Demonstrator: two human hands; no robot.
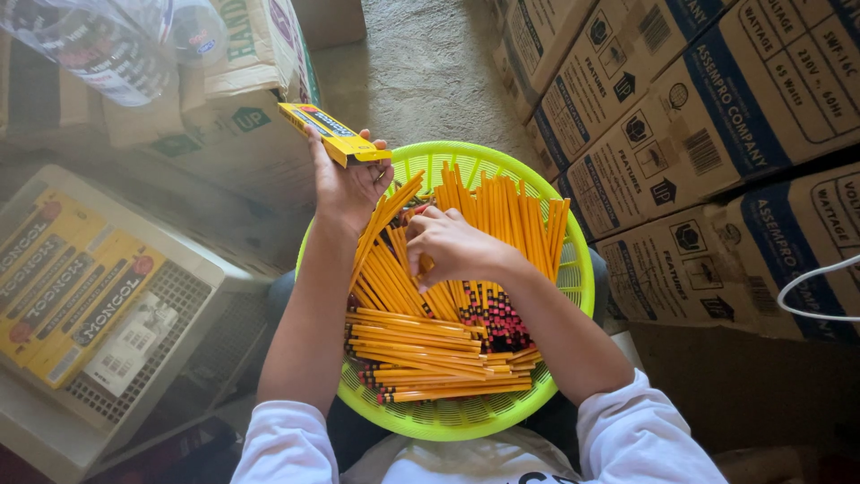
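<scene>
Here left hand (348,184) lifts box (333,133) past basket (573,269) rim

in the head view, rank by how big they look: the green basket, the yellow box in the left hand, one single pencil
1. green basket, by far the largest.
2. yellow box held in the left hand.
3. a single pencil, far thinner than the box, though about as long, so only bulk separates them.

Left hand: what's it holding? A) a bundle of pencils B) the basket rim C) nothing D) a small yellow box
D: the left hand grips a small yellow box raised over the green basket, while the right hand reaches into the pencils.
</scene>
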